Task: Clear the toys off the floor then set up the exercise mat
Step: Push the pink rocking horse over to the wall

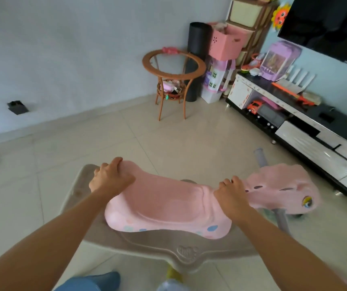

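A pink rocking-horse ride-on toy (164, 204) on a beige base (168, 250) fills the lower middle of the head view, above the tiled floor. My left hand (110, 178) grips the raised rear end of its pink seat. My right hand (232, 193) grips the neck just behind the horse's pink head (283, 190), which points right. Grey handle bars (260, 157) stick out beside the head. A black rolled mat (197, 59) stands upright in the far corner.
A round rattan side table (173, 74) stands by the far wall. Stacked pink and purple toy boxes (223, 59) sit next to it. A low TV cabinet (298, 122) with toys runs along the right. Tiled floor (126, 133) lies between.
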Motion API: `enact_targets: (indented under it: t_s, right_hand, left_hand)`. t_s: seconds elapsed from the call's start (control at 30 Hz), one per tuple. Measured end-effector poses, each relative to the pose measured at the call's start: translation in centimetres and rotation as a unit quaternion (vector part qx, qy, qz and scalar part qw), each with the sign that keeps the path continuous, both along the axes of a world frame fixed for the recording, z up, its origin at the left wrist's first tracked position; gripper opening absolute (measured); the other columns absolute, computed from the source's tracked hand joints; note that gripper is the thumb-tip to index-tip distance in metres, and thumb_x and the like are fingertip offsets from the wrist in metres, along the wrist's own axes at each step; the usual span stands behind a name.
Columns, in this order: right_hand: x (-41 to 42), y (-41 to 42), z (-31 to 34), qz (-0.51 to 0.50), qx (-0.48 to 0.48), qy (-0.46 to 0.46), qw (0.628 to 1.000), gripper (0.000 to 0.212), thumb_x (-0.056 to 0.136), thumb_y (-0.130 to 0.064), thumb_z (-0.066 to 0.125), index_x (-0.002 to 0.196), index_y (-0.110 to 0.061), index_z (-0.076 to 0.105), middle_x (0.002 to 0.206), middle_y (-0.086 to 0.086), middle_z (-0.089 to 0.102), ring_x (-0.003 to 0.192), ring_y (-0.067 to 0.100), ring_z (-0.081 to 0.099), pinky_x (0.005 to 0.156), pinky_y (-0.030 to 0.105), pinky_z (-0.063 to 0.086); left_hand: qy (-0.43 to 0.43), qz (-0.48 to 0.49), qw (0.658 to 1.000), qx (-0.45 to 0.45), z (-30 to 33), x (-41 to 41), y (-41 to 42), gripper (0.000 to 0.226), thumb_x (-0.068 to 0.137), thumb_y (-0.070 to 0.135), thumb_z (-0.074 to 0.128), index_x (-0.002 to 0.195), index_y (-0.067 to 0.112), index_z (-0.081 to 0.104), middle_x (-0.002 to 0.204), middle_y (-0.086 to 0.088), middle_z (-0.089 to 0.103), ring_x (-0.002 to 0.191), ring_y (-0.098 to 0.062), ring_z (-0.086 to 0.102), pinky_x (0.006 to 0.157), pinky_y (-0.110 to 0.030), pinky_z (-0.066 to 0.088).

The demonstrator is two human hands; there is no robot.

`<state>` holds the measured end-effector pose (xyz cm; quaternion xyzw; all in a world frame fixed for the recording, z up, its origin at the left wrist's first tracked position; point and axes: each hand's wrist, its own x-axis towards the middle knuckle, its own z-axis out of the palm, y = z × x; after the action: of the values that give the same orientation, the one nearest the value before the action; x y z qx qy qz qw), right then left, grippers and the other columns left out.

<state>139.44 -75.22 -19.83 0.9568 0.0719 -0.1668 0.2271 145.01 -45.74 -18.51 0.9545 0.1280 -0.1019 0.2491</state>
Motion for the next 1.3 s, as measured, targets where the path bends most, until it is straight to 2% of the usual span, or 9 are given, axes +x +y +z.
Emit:
enact_targets:
  t_s: [0.4, 0.9, 1.3]
  right_hand:
    - [22.8, 2.5, 1.6, 0.116, -0.014, -0.008, 0.993, 0.027, 0.092, -0.007, 0.043, 0.109, -0.016, 0.062, 0.114, 0.004, 0.058, 0.11, 0.024, 0.046, 0.098, 0.037, 0.026]
    - [47.4, 15.9, -0.7, 0.128, -0.033, 0.034, 0.991, 0.029, 0.092, -0.009, 0.044, 0.112, -0.018, 0.062, 0.116, 0.002, 0.058, 0.111, 0.023, 0.047, 0.094, 0.035, 0.028]
    - [65.8, 21.5, -1.9, 0.179, -0.029, 0.044, 0.982, 0.027, 0.091, -0.01, 0.048, 0.113, -0.018, 0.06, 0.117, 0.003, 0.058, 0.113, 0.022, 0.047, 0.096, 0.035, 0.028]
  left_hand:
    - [-0.019, 0.114, 0.993, -0.008, 0.2, 16.6, 3.3, 0.073, 0.073, 0.04, 0.067, 0.138, 0.034, 0.035, 0.124, -0.012, 0.049, 0.121, -0.033, 0.043, 0.09, -0.045, 0.045]
    - [0.01, 0.134, 0.991, -0.015, -1.7, 40.1, 16.4, 0.071, 0.074, 0.04, 0.064, 0.138, 0.036, 0.033, 0.13, -0.007, 0.046, 0.122, -0.031, 0.042, 0.086, -0.043, 0.044]
    - [0.017, 0.189, 0.982, -0.009, -2.0, 55.2, 21.5, 0.073, 0.073, 0.038, 0.064, 0.138, 0.037, 0.033, 0.128, -0.008, 0.047, 0.122, -0.031, 0.041, 0.083, -0.042, 0.043]
